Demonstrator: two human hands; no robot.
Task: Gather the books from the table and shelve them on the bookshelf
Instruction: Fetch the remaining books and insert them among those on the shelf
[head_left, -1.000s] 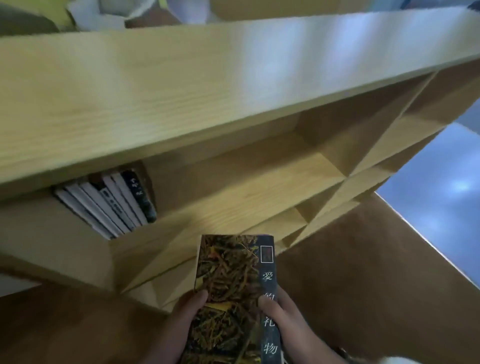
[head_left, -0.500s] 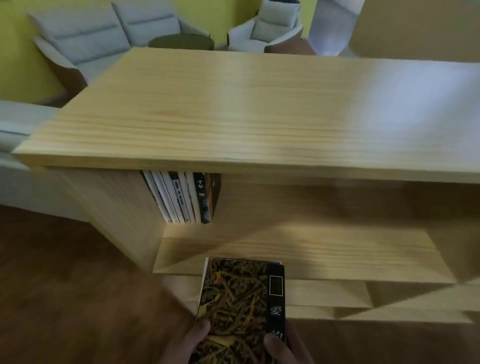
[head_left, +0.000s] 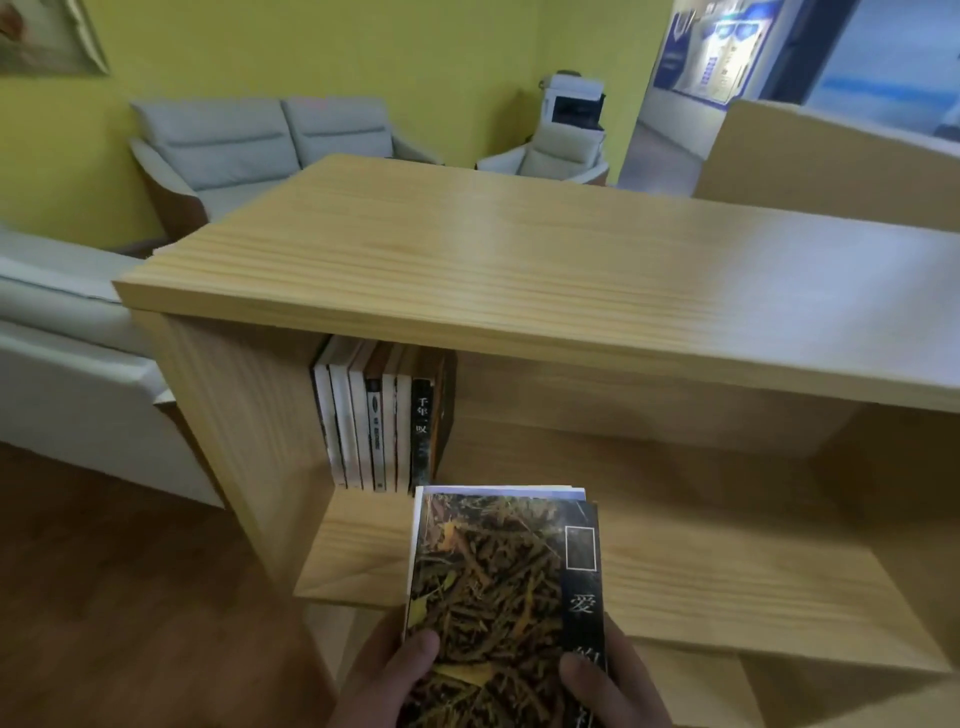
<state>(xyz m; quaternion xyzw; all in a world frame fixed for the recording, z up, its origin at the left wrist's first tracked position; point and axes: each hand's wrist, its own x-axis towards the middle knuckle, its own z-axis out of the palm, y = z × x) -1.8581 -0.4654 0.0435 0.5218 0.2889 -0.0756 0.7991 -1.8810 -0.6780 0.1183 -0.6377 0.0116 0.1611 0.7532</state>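
I hold a small stack of books (head_left: 498, 587) flat in front of me; the top cover shows brown and yellow leaves with a dark strip of Chinese characters on the right. My left hand (head_left: 384, 680) grips its lower left edge and my right hand (head_left: 613, 686) its lower right edge, thumbs on the cover. The stack's far end overlaps the front edge of the upper shelf of the light wooden bookshelf (head_left: 519, 270). Several upright books (head_left: 379, 421) stand at the left end of that shelf, against the side panel.
The upper shelf board (head_left: 727, 566) is bare wood to the right of the upright books. A grey sofa (head_left: 260, 145) and an armchair (head_left: 556, 150) stand behind the bookshelf by the yellow wall. Another pale seat (head_left: 62, 353) sits at left. Brown floor lies below.
The view has swung from a tilted close look at the shelf to a level one. The bookshelf now appears upright and the held stack reaches closer to the upper shelf's edge.
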